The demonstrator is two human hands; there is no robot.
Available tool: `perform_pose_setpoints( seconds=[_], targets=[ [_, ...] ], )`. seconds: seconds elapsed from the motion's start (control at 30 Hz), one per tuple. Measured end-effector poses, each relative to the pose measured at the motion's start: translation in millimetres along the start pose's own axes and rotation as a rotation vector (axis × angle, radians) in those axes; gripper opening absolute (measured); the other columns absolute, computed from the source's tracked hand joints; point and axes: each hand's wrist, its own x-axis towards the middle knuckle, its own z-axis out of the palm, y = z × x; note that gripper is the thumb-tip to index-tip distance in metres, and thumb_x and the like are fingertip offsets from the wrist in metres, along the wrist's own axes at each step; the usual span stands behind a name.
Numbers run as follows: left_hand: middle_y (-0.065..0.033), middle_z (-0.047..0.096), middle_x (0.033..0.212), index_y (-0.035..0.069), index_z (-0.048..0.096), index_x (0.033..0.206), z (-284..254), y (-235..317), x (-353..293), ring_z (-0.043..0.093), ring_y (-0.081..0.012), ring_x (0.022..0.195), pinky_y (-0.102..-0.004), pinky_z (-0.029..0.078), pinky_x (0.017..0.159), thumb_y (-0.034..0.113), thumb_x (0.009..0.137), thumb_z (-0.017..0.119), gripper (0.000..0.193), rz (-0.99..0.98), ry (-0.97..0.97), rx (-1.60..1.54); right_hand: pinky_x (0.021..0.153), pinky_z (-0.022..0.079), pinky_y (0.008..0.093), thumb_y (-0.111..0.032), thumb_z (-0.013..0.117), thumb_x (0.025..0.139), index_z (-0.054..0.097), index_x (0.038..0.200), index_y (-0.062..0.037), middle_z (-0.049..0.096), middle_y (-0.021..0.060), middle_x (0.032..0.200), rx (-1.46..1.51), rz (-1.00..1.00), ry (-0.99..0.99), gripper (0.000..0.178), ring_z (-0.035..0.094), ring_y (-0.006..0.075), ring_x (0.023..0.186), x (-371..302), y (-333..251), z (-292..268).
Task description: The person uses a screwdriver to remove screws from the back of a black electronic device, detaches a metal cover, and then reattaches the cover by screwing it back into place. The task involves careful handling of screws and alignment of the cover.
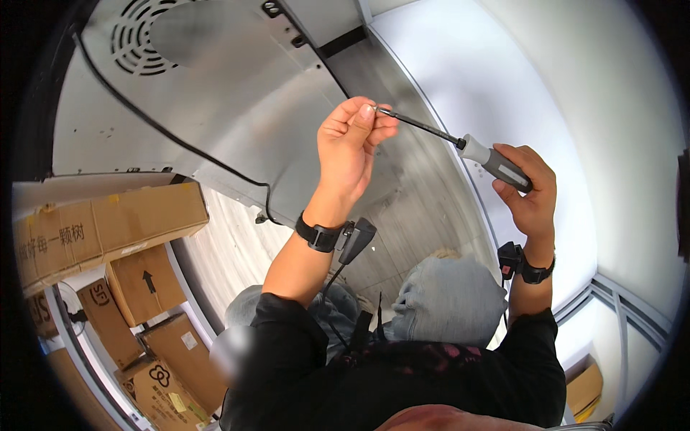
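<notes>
My right hand (530, 183) is wrapped round the grey handle of a screwdriver (496, 164), its dark shaft pointing left and slightly up. At the tip of that shaft, my left hand (352, 140) pinches a tiny metal piece, perhaps a screw, between thumb and forefinger; it is too small to make out for certain. Tip and fingertips meet or nearly meet. Behind my left hand stands a large grey metal panel (237, 108) with a round slotted vent (140, 36) at its upper left.
A black cable (162, 129) runs down across the panel and hangs by my left forearm. Cardboard boxes (147, 284) fill a metal-framed rack at the left. A white wall panel (489, 72) rises at the right. Pale wood-look flooring (388, 251) lies below, around my knees.
</notes>
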Motion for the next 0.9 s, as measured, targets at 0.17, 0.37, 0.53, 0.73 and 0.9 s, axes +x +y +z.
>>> perform_pose_setpoints(
  seconds=[0.17, 0.37, 0.53, 0.73, 0.9],
  targets=[
    [-0.0109, 0.066, 0.094, 0.003, 0.06, 0.094, -5, 37, -14, 0.066, -0.0181, 0.077, -0.0277, 0.055, 0.068, 0.015, 0.095, 0.055, 0.013, 0.097, 0.03, 0.107, 0.059, 0.047, 0.028, -0.002, 0.074, 0.067, 0.068, 0.103, -0.0029, 0.062, 0.0106, 0.084, -0.199, -0.225, 0.017, 0.036, 0.059, 0.0208, 0.069, 36, -42, -1],
    [-0.007, 0.063, 0.091, 0.008, 0.056, 0.098, -8, 92, -42, 0.062, -0.017, 0.076, -0.028, 0.051, 0.062, 0.02, 0.096, 0.053, 0.012, 0.189, -0.025, 0.038, 0.064, 0.049, 0.0286, 0.005, 0.072, 0.062, 0.063, 0.096, -0.0015, 0.061, 0.0128, 0.085, -0.083, -0.314, 0.075, 0.036, 0.061, 0.0222, 0.073, 61, -76, 16],
    [-0.0048, 0.061, 0.09, 0.01, 0.055, 0.098, -35, 151, -66, 0.059, -0.0141, 0.075, -0.0275, 0.05, 0.064, 0.024, 0.097, 0.051, 0.015, 0.2, 0.013, 0.077, 0.072, 0.05, 0.03, 0.0, 0.075, 0.066, 0.057, 0.099, -0.0009, 0.062, 0.0141, 0.091, 0.121, -0.311, -0.063, 0.038, 0.062, 0.0221, 0.08, 79, -112, 42],
    [-0.0035, 0.063, 0.095, 0.011, 0.058, 0.1, -77, 202, -81, 0.059, -0.0131, 0.075, -0.0244, 0.049, 0.063, 0.022, 0.097, 0.052, 0.013, 0.159, 0.102, -0.134, 0.071, 0.051, 0.0315, -0.01, 0.078, 0.071, 0.06, 0.102, -0.0019, 0.06, 0.0155, 0.103, -0.001, -0.453, -0.043, 0.037, 0.061, 0.0241, 0.088, 81, -191, 99],
    [-0.0007, 0.064, 0.092, 0.011, 0.059, 0.099, -124, 219, -87, 0.058, -0.0112, 0.072, -0.0232, 0.049, 0.063, 0.022, 0.096, 0.053, 0.013, -0.001, 0.172, -0.354, 0.073, 0.049, 0.0321, -0.006, 0.074, 0.073, 0.061, 0.104, -0.0033, 0.057, 0.0146, 0.104, 0.055, -0.221, -0.036, 0.034, 0.06, 0.0267, 0.087, 56, -247, 162]
  ],
)
